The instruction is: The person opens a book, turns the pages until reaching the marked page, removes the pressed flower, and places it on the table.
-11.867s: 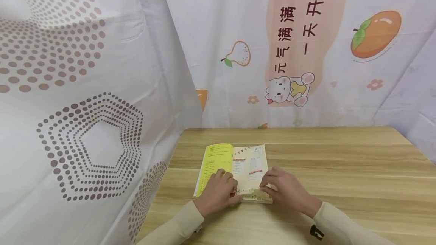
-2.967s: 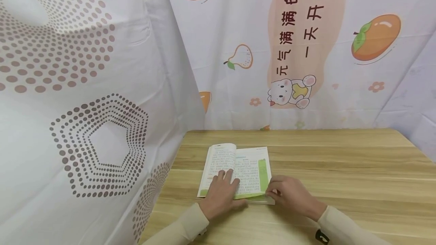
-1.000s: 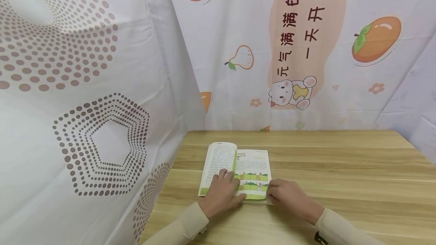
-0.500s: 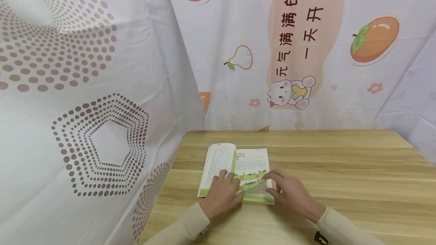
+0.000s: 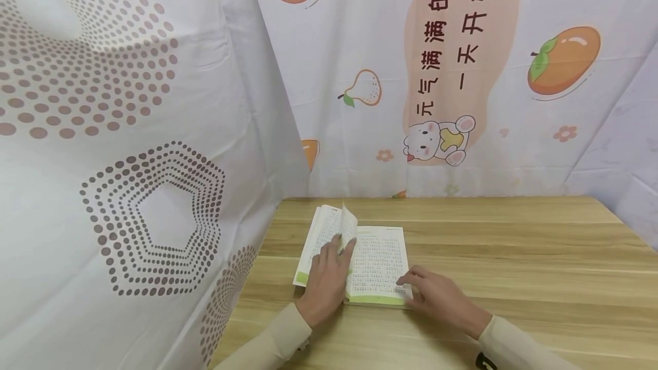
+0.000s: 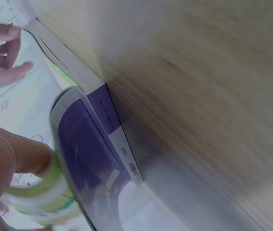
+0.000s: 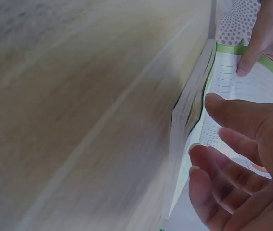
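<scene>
A book lies spread on the table, its right page covered in small print with a green band along the bottom. My left hand rests on the left-hand pages, fingers stretched forward. Beside those fingers a loose page stands partly raised near the spine. At the lower right corner, my right hand hovers with fingers loosely bent; the right wrist view shows nothing between its thumb and fingers. From the left wrist, the purple cover appears lifted off the table on the left side.
The wooden table extends to the right of the book. A white dotted curtain hangs close on the left, and a fruit-printed curtain stands behind the table's far edge. A dark band sits at the right sleeve.
Pages have been turned from right to left, the picture page giving way to one of plain text. The left hand has shifted forward and left; the right hand has released the page.
</scene>
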